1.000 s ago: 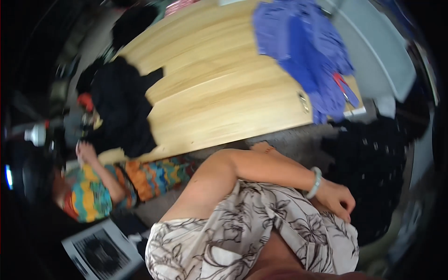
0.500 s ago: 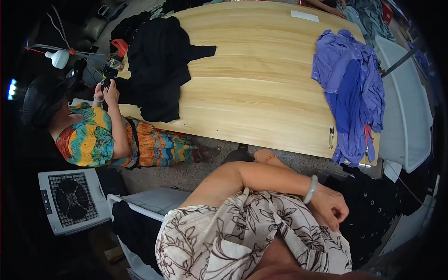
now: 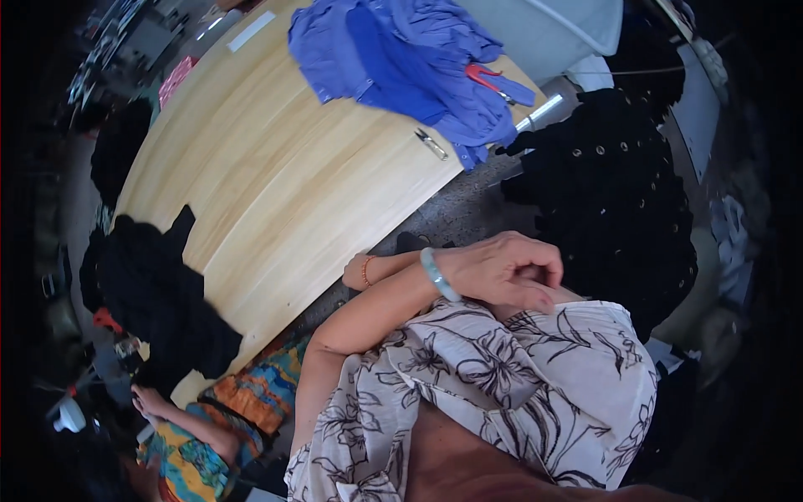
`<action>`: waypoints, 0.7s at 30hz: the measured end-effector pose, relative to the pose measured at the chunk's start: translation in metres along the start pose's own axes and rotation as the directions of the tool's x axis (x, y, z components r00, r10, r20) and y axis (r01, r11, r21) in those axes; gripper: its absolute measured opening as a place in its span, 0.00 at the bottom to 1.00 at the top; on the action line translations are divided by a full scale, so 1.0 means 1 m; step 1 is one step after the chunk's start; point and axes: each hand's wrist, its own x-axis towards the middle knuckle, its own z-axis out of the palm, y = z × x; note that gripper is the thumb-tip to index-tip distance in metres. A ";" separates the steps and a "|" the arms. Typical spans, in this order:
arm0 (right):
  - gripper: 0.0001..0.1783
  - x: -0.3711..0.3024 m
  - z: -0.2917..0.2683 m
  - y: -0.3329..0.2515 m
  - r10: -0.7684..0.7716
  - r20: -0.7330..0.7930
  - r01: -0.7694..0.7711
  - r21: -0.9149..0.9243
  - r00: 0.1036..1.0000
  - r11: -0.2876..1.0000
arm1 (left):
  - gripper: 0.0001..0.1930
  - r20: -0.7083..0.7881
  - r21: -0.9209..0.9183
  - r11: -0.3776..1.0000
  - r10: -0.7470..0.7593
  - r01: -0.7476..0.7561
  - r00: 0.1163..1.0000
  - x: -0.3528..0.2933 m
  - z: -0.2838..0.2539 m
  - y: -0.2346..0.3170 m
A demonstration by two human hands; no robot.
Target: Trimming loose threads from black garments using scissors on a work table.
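My left hand [image 3: 502,268], with a pale green bangle at its wrist, lies across my body over my right arm. Its fingers are curled in and no object shows in them. Under the left forearm, my right hand [image 3: 355,272] pokes out beside the table edge, wearing an orange bead bracelet [image 3: 365,269]; its fingers are hidden. Nearest on the wooden table [image 3: 276,167] are small thread snips [image 3: 431,144]. Beyond them lies a heap of purple shirts [image 3: 326,63] with a deeper blue piece [image 3: 389,63] on top and a red-handled tool [image 3: 485,77] at its side.
Black cloth with metal eyelets [image 3: 602,192] hangs at my right. A pale plastic bin [image 3: 552,25] stands past the table's end. On the far left of the table lies a black garment [image 3: 159,289], beside a co-worker in a colourful dress [image 3: 251,397]. A white strip [image 3: 251,32] lies at the far edge.
The view has swung to the right, so the purple heap and the eyelet cloth appear nearer the middle. My left hand stays curled over my right arm.
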 end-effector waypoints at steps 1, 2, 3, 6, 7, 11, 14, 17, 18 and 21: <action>0.14 0.002 -0.003 0.001 0.006 -0.008 -0.006 0.003 1.000 1.000 | 0.16 -0.006 -0.034 0.998 -0.058 0.058 0.998 -0.004 -0.001 -0.007; 0.14 0.004 -0.006 0.001 0.007 -0.013 -0.007 0.003 1.000 1.000 | 0.15 0.001 -0.043 0.994 -0.105 0.105 0.995 -0.008 -0.002 -0.014; 0.14 0.008 -0.009 -0.003 -0.006 -0.013 0.006 -0.001 1.000 1.000 | 0.14 -0.005 -0.050 0.986 -0.158 0.157 0.987 -0.012 -0.002 -0.017; 0.14 0.022 -0.012 -0.021 -0.063 0.005 0.063 -0.019 0.998 0.998 | 0.11 -0.136 0.062 0.998 0.025 -0.017 0.990 -0.001 0.004 -0.023; 0.14 0.025 -0.013 -0.028 -0.088 0.016 0.089 -0.027 0.996 0.996 | 0.09 -0.120 0.011 0.995 0.100 -0.100 0.988 0.009 0.007 -0.016; 0.14 0.041 -0.015 -0.056 -0.181 0.064 0.185 -0.054 0.981 0.981 | 0.14 0.000 -0.253 0.957 0.146 -0.142 0.989 0.031 0.020 -0.004; 0.14 0.052 -0.027 -0.067 -0.230 0.081 0.236 -0.076 0.970 0.969 | 0.16 0.048 -0.199 0.980 0.007 0.002 0.999 0.021 0.006 -0.005; 0.14 0.062 -0.038 -0.080 -0.284 0.112 0.295 -0.100 0.952 0.950 | 0.12 0.020 -0.054 0.988 -0.144 0.145 0.989 -0.003 -0.010 -0.017; 0.14 0.067 -0.044 -0.084 -0.307 0.121 0.321 -0.114 0.944 0.940 | 0.12 0.012 -0.051 0.988 -0.147 0.147 0.989 -0.008 -0.012 -0.020; 0.14 0.084 -0.066 -0.102 -0.381 0.162 0.405 -0.169 0.911 0.898 | 0.09 -0.179 0.002 0.989 0.143 -0.145 0.973 -0.010 -0.017 -0.019</action>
